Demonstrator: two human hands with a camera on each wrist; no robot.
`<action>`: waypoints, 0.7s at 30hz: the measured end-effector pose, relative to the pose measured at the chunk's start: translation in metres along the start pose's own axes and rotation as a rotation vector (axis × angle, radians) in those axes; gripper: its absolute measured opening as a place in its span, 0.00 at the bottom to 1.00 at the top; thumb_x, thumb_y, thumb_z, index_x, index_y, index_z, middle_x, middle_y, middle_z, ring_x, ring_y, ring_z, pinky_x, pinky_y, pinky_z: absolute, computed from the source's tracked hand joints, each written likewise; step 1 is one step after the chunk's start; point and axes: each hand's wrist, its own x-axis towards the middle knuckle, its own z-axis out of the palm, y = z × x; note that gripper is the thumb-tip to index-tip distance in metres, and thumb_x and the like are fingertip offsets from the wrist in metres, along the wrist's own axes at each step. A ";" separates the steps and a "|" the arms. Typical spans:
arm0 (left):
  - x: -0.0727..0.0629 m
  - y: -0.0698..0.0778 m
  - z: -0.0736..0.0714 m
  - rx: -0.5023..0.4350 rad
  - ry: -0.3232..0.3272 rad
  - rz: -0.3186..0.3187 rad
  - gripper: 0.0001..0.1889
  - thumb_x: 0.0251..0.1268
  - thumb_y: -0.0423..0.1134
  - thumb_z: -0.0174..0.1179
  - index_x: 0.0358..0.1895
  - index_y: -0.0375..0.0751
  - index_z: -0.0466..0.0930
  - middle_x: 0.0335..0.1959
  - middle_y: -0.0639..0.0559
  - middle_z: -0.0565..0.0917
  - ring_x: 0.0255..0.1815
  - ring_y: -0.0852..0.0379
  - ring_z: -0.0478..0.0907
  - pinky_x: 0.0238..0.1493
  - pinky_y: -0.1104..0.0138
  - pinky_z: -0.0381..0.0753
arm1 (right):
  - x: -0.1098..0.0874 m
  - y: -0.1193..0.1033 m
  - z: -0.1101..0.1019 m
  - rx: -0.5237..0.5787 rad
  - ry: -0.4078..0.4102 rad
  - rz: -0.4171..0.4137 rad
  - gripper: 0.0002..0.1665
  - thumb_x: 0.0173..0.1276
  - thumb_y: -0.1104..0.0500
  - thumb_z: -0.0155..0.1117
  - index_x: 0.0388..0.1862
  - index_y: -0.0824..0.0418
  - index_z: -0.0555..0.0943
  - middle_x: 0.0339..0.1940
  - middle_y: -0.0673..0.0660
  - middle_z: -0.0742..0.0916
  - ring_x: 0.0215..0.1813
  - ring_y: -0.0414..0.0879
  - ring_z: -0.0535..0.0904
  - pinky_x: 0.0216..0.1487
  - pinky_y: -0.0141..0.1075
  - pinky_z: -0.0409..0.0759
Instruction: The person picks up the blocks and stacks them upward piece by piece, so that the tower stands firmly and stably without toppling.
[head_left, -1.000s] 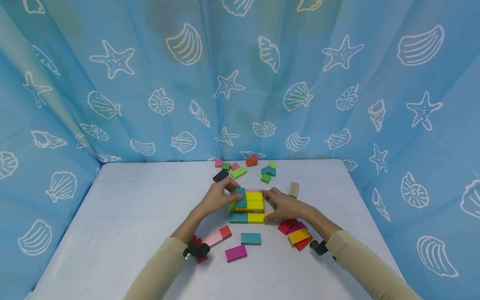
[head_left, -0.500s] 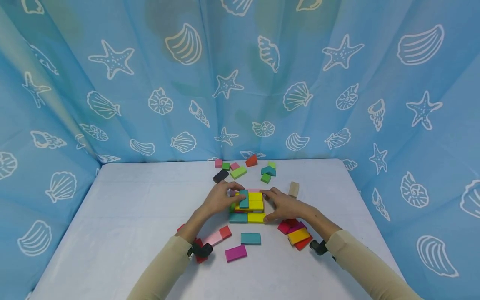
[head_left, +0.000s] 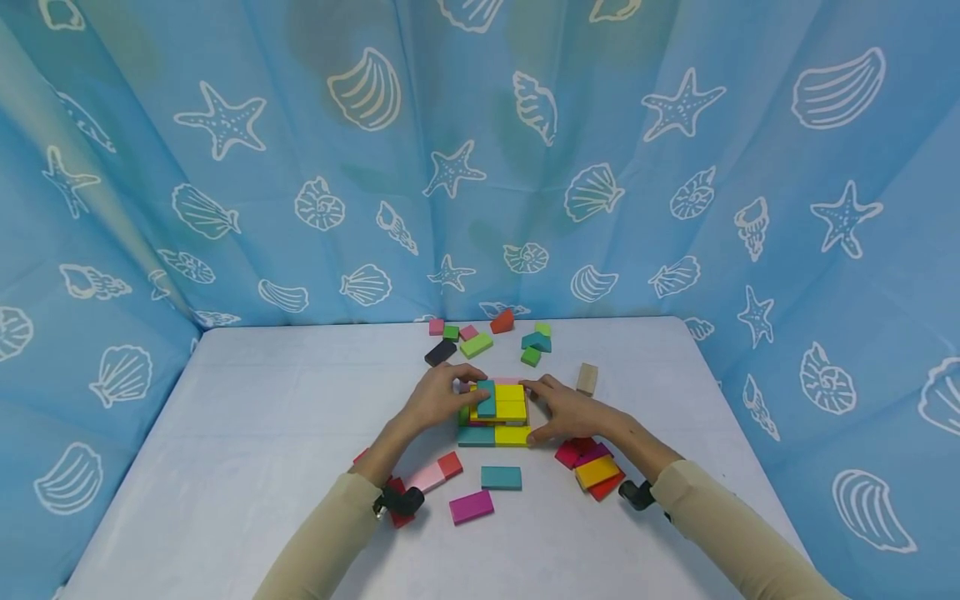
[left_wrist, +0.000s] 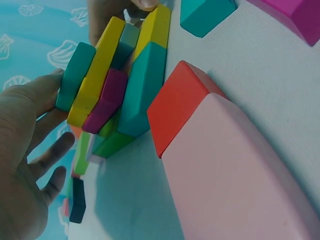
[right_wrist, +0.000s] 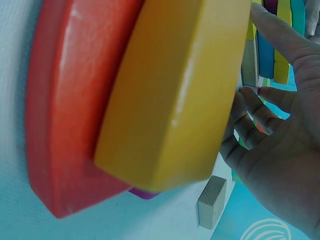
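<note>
A stack of coloured wooden blocks point(head_left: 512, 408) stands at the middle of the table, with yellow blocks on its upper level. Across the left end of those yellow blocks lies a teal block point(left_wrist: 75, 75), which my left hand point(head_left: 438, 398) pinches between thumb and fingers. My right hand point(head_left: 566, 410) spans the right end of the stack, thumb at the front yellow block point(head_left: 512, 436) and index fingertip at the pink block point(head_left: 508, 381) behind. Beneath the yellow level, the left wrist view shows a purple block point(left_wrist: 106, 99) and a larger teal one point(left_wrist: 142, 87).
Nearer the front lie a teal block point(head_left: 501, 477), a magenta block point(head_left: 472, 507) and a pink block point(head_left: 427, 478). Red and orange blocks point(head_left: 597, 472) are piled beside the right wrist. Several small blocks, a black block point(head_left: 441, 352) and a plain wood block point(head_left: 587, 379) lie farther back.
My left hand has moved slightly right and lowered the teal block onto the yellow blocks. It has stayed there over the last half second. My right hand has kept its place.
</note>
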 end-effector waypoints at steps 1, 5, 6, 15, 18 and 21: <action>0.000 0.000 0.000 0.001 0.000 -0.001 0.18 0.65 0.54 0.67 0.56 0.55 0.85 0.46 0.59 0.83 0.47 0.56 0.75 0.48 0.62 0.79 | 0.000 0.000 0.000 -0.001 0.001 0.001 0.61 0.51 0.45 0.82 0.81 0.45 0.59 0.64 0.55 0.73 0.63 0.50 0.72 0.57 0.44 0.83; 0.000 0.000 -0.001 0.002 -0.004 0.000 0.18 0.65 0.54 0.67 0.56 0.55 0.85 0.46 0.60 0.83 0.48 0.56 0.76 0.49 0.62 0.79 | 0.000 0.000 0.001 -0.007 0.003 -0.003 0.61 0.51 0.45 0.82 0.81 0.45 0.59 0.65 0.54 0.73 0.64 0.50 0.72 0.57 0.45 0.82; 0.000 0.000 -0.001 0.002 -0.005 0.000 0.18 0.65 0.53 0.67 0.56 0.55 0.85 0.46 0.60 0.83 0.48 0.56 0.76 0.49 0.62 0.79 | 0.000 0.000 0.001 -0.008 0.002 -0.004 0.61 0.52 0.45 0.82 0.81 0.45 0.59 0.65 0.55 0.73 0.64 0.50 0.72 0.58 0.45 0.82; 0.001 -0.001 -0.001 0.011 -0.008 -0.010 0.19 0.65 0.54 0.67 0.56 0.55 0.85 0.47 0.60 0.84 0.48 0.56 0.76 0.48 0.62 0.79 | 0.000 0.000 0.001 -0.015 0.000 0.005 0.60 0.52 0.44 0.82 0.81 0.45 0.59 0.66 0.55 0.73 0.65 0.51 0.72 0.59 0.47 0.81; 0.001 -0.001 -0.002 0.011 -0.007 -0.006 0.19 0.64 0.54 0.67 0.56 0.54 0.85 0.47 0.60 0.84 0.48 0.56 0.76 0.48 0.63 0.79 | 0.000 0.000 0.000 -0.015 0.000 0.006 0.61 0.52 0.44 0.82 0.81 0.45 0.59 0.66 0.55 0.73 0.65 0.51 0.72 0.59 0.47 0.81; 0.001 0.000 -0.003 0.010 -0.009 0.000 0.19 0.64 0.53 0.68 0.56 0.54 0.85 0.47 0.60 0.85 0.48 0.56 0.76 0.48 0.63 0.79 | 0.000 0.001 0.001 -0.013 -0.001 0.005 0.61 0.52 0.44 0.82 0.81 0.45 0.58 0.66 0.55 0.73 0.65 0.51 0.72 0.59 0.47 0.81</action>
